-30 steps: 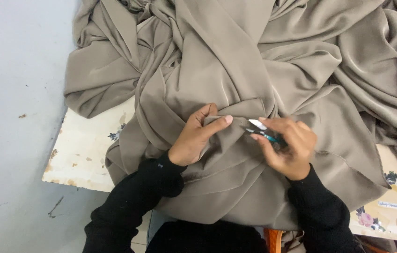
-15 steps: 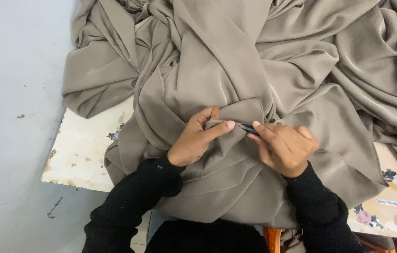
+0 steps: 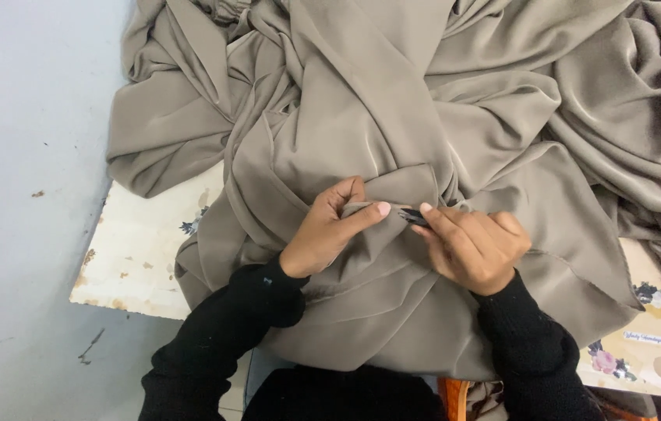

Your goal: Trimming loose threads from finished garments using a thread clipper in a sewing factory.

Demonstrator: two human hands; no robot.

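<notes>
I look down on a big heap of grey-brown cloth [image 3: 424,117] that covers most of the frame, from the upper left to the right edge. It lies on a worn white surface [image 3: 139,257] with small flower prints, bare at the left and in the lower right corner.

My left hand [image 3: 329,234] is a little left of the centre of the frame. Its fingers [image 3: 362,214] are closed in a pinch on a folded edge of the cloth, thumb above and forefinger below, so the edge stands up a bit from the rest. My right hand [image 3: 475,248] is just to the right of it. Its fingers are curled tight around a small dark cutting tool [image 3: 412,216], most likely a thread snipper; only the dark tip shows, the rest is hidden in the hand. I cannot tell if the blades are apart or together.

The important relation is this: the tip of the tool points to the left, toward the left forefinger, and it almost touches the pinched edge. The long axis of the tool runs nearly level across the frame, and the folded edge runs along about the same line. So the pinched spot lies between the two hands, directly at the left hand and just left of the right one.

Both arms wear black sleeves [image 3: 221,343]. At the far left is a pale grey floor [image 3: 19,156].
</notes>
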